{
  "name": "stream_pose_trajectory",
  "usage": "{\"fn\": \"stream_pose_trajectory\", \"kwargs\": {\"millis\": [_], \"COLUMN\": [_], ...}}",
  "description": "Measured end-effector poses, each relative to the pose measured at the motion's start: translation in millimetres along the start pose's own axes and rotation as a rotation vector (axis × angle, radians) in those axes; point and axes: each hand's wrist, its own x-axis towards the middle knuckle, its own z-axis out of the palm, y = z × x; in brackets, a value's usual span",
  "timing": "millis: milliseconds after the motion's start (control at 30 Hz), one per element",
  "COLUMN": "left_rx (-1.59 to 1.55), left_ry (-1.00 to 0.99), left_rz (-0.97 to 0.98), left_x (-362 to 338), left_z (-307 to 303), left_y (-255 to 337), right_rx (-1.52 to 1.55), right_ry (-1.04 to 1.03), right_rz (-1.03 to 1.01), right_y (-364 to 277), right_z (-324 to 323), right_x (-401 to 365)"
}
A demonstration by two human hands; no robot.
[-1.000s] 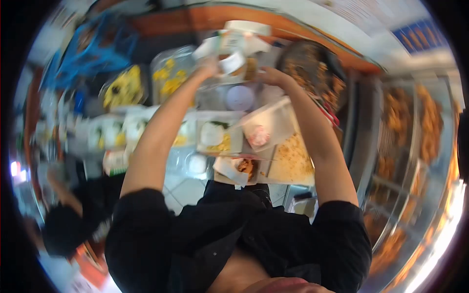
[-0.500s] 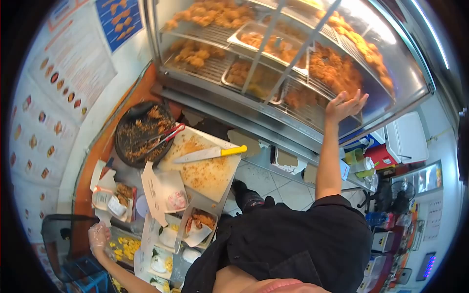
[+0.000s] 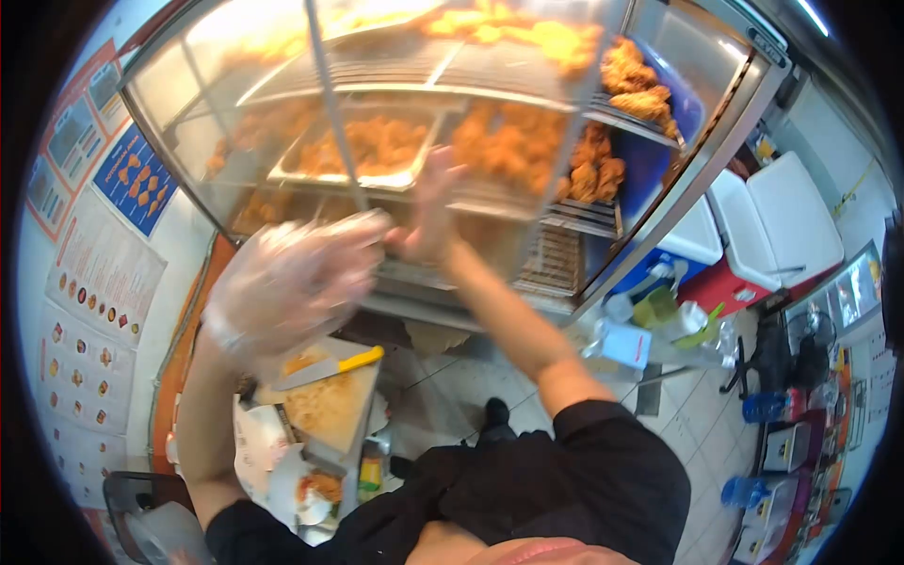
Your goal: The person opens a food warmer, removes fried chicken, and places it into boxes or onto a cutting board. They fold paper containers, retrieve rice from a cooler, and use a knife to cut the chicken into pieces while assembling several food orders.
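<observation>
My left hand (image 3: pixel 297 278) wears a clear plastic glove and is raised close to the camera, in front of the display case (image 3: pixel 443 282). Its fingers point right, slightly blurred, and hold nothing I can see. My right hand (image 3: pixel 433 207) is bare, with fingers stretched upward, at the sliding glass door (image 3: pixel 508 226). The two hands nearly overlap in view. Behind the glass lie fried chicken pieces (image 3: pixel 508 141) on racks and a metal tray of chicken (image 3: pixel 363 146). At the right, fried chicken (image 3: pixel 593 165) shows sharply through a gap beside the door.
Below my left arm, a yellow-handled knife (image 3: pixel 330 367) rests on a crumb-covered cutting board (image 3: pixel 330 414). An open food box (image 3: pixel 320 490) with chicken stands nearer me. To the right are a red cooler (image 3: pixel 739 282) with its white lid raised and a blue cooler (image 3: pixel 683 240).
My left hand has risen from the food boxes to the case. My right hand has moved left along the glass, and the door now appears slid left, uncovering the right side.
</observation>
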Motion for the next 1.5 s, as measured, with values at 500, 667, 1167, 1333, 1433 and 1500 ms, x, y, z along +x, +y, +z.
{"fn": "stream_pose_trajectory", "kwargs": {"millis": [500, 667, 1167, 1333, 1433, 1500], "left_rx": [0.173, -0.783, -0.547, 0.101, 0.208, 0.355], "left_ry": [0.05, 0.251, 0.974, 0.716, 0.755, 0.766], "left_rz": [0.137, 0.078, -0.96, -1.031, -0.96, -0.963], "left_x": [391.1, 289.5, -204.3, -297.4, -337.6, -348.6], "left_z": [74.9, 58.9, 278.6, 326.6, 373.6, 387.3], "left_y": [8.2, 23.1, -159.8, -207.8, -230.2, -227.8], "right_rx": [0.385, 0.542, 0.459, 0.407, 0.258, 0.279], "right_ry": [-0.784, -0.645, -1.272, -1.28, -1.651, -1.67], "right_rz": [1.235, 1.431, 0.395, -0.014, -0.06, -0.027], "right_y": [-28.7, -11.0, -41.1, -112.5, -131.7, -142.1], "right_z": [-315.3, -300.6, -17.4, 112.4, 155.9, 162.2], "right_x": [-241.7, -272.4, -244.6, -245.7, -251.6, -236.9]}}
